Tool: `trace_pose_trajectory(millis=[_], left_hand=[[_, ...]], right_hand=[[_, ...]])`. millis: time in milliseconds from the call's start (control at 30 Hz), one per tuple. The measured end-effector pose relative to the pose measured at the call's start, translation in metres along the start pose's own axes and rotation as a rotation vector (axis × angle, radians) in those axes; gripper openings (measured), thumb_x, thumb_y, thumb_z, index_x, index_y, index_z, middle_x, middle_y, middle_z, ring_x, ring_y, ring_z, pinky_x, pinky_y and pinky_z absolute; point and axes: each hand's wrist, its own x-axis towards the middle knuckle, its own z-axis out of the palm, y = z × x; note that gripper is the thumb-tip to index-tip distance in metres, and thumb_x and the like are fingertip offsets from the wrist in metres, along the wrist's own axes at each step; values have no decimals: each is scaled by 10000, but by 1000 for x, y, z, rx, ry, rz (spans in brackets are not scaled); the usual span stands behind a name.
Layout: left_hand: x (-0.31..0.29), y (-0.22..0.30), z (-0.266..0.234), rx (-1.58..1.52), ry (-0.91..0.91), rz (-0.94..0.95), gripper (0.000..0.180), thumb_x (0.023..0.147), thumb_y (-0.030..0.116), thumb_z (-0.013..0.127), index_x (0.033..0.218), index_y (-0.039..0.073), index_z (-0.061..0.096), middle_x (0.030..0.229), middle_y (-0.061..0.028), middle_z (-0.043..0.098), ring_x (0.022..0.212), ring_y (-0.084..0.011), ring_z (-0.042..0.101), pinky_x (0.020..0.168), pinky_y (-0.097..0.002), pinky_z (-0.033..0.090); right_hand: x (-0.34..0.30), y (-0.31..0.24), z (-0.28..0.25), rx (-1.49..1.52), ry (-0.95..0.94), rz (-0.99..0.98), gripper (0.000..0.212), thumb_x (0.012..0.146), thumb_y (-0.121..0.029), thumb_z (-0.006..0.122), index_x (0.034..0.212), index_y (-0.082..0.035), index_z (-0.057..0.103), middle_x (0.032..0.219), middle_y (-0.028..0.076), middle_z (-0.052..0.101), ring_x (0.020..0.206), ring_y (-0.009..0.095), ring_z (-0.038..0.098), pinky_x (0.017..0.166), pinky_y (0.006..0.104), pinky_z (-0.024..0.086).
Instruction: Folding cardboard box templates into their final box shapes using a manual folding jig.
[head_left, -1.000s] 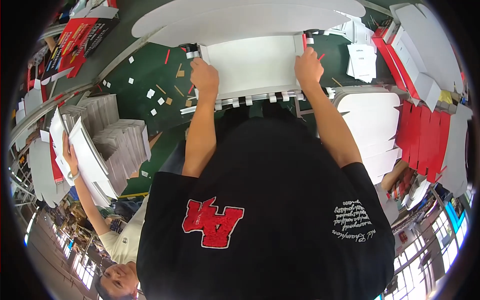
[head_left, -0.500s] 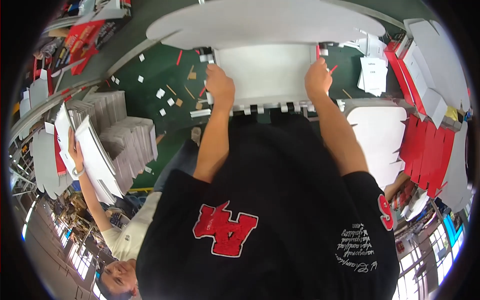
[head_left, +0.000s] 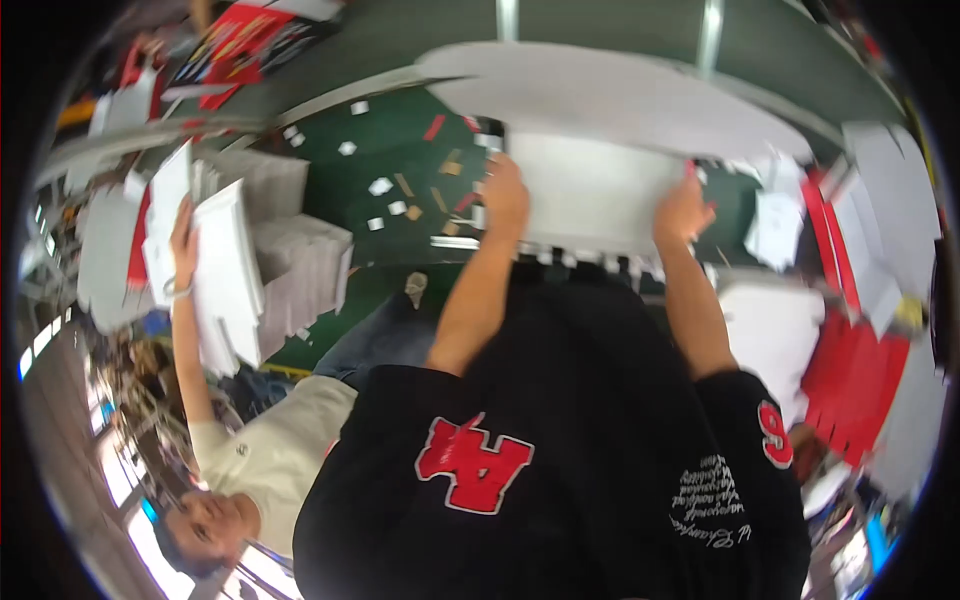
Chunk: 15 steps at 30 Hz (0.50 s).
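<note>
A white cardboard box (head_left: 596,192) stands in front of me, its wide rounded lid flap (head_left: 620,95) spread out along the far side. My left hand (head_left: 506,200) is closed on the box's left side wall, fingers folded over the edge. At the right side wall, my right hand (head_left: 682,210) grips the edge in the same way, with a bit of red showing by the fingers. Blur and my hands hide the fingertips. Small tabs line the near edge of the box, close to my black shirt.
Paper scraps and coloured strips litter the green table (head_left: 330,190). At left a co-worker's hand (head_left: 184,240) touches white cardboard sheets (head_left: 228,270) beside stacked white cardboard (head_left: 300,255). Printed papers (head_left: 776,225), white blanks (head_left: 765,330) and red cardboard (head_left: 855,385) lie at right.
The view has swung, so the whole scene sits further right and lower and looks blurred. Both my hands stay on the box's sides. The lid flap looks tilted down toward the right.
</note>
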Motion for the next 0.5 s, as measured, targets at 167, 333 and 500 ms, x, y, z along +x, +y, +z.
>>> trace_pose_trajectory(millis=[167, 333, 500], left_hand=[[-15, -8, 16, -77, -48, -27, 349, 742, 60, 612, 1049, -13, 464, 962, -149, 564, 806, -266, 641, 619, -333, 546], [-45, -36, -28, -387, 330, 68, 258, 799, 185, 633, 941, 5, 514, 864, -160, 566, 766, -339, 605, 647, -435, 483], [-75, -124, -200, -68, 878, -29, 309, 728, 216, 676, 936, 19, 560, 884, -158, 557, 857, -355, 525, 735, -459, 372]], right_hand=[[-28, -11, -24, 305, 18, 35, 517, 893, -255, 451, 1352, -42, 350, 1233, 67, 506, 1152, 177, 494, 964, 342, 362], [-24, -65, -113, 111, -71, 89, 665, 725, -206, 629, 1296, -15, 348, 1185, 190, 494, 1092, 332, 522, 917, 502, 395], [-42, -56, -145, 349, 115, 49, 842, 651, -222, 712, 1343, 15, 295, 1239, 258, 393, 1170, 414, 370, 928, 527, 354]])
